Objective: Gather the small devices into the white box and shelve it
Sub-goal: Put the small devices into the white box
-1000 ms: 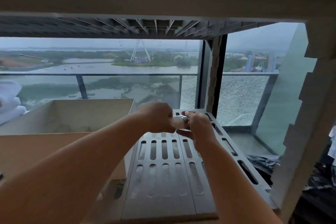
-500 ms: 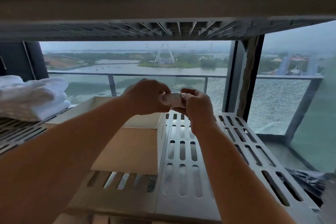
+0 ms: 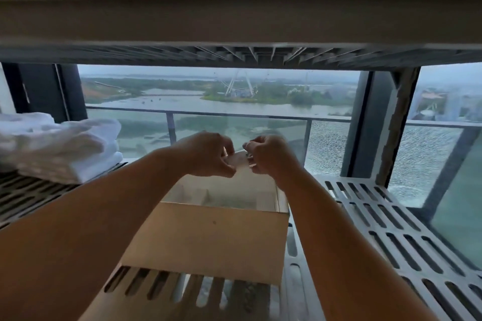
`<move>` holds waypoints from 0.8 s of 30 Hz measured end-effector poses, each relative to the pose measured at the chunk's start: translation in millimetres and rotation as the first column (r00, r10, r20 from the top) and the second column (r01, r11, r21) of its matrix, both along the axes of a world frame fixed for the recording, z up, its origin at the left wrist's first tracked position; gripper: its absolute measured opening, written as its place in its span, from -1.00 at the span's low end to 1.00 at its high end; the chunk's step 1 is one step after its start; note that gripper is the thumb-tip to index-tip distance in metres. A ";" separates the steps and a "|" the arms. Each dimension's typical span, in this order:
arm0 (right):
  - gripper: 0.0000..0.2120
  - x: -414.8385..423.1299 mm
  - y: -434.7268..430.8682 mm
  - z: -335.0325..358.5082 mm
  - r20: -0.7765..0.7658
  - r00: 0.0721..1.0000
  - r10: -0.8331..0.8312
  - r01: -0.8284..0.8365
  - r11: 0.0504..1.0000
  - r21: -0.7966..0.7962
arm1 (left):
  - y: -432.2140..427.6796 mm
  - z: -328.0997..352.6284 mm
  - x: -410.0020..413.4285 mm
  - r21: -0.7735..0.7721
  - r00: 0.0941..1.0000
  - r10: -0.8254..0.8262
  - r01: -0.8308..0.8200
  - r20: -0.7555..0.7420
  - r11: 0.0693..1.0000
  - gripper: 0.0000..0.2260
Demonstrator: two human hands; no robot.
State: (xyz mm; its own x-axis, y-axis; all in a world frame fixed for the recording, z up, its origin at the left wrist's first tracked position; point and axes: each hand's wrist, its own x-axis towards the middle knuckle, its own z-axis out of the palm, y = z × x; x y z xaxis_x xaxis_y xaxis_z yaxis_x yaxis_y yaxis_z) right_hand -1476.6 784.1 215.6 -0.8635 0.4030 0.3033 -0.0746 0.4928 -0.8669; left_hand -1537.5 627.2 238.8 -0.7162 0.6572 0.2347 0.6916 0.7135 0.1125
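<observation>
A small pale device is pinched between my left hand and my right hand, both raised above the back of the white box. The box stands open on the slotted shelf, and its brown flap folds toward me. Inside I make out a pale divider; whatever else the box holds is hidden from me. My fingers cover most of the device.
Folded white towels lie on the shelf at the left. Another shelf board runs close overhead. A shelf post stands at the right rear, and a window with a balcony rail lies behind.
My view has swung left, so the box now sits in the middle under my hands. Both hands, still on the device, moved from over the bare shelf to over the box.
</observation>
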 end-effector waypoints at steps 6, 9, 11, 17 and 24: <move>-0.74 -3.2 3.9 -2.0 0.002 0.994 -0.114 0.110 0.964 0.244 | 4.8 -19.4 -30.0 -0.286 0.994 0.037 -0.006 0.105 0.958 -0.68; -0.73 -3.4 7.7 -0.8 -0.002 0.991 -0.132 0.128 0.957 0.259 | 9.5 -29.2 -41.0 -0.405 0.983 0.075 -0.001 0.166 0.914 -0.71; -0.73 -4.6 9.7 -2.5 -0.002 0.991 -0.133 0.129 0.958 0.257 | 11.7 -34.9 -45.1 -0.455 0.978 0.093 0.001 0.184 0.891 -0.71; -0.75 -7.6 13.0 -9.8 -0.007 0.987 -0.162 0.159 0.959 0.236 | 21.5 -52.0 -49.2 -0.504 0.999 0.043 -0.021 0.032 0.863 -0.70; -0.79 -2.7 14.7 -16.4 -0.072 0.984 -0.162 0.170 0.976 0.135 | 4.0 -33.1 -43.9 -0.171 0.997 -0.069 0.075 0.040 0.982 -0.67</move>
State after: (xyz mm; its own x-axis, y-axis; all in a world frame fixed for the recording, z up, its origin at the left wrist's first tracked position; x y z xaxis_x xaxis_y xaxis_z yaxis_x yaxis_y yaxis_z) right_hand -1479.3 798.8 199.2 -0.7666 0.4892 0.4160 -0.0313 0.6186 -0.7851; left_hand -1581.4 631.1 205.7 -0.6711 0.7359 0.0899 0.7398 0.6726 0.0165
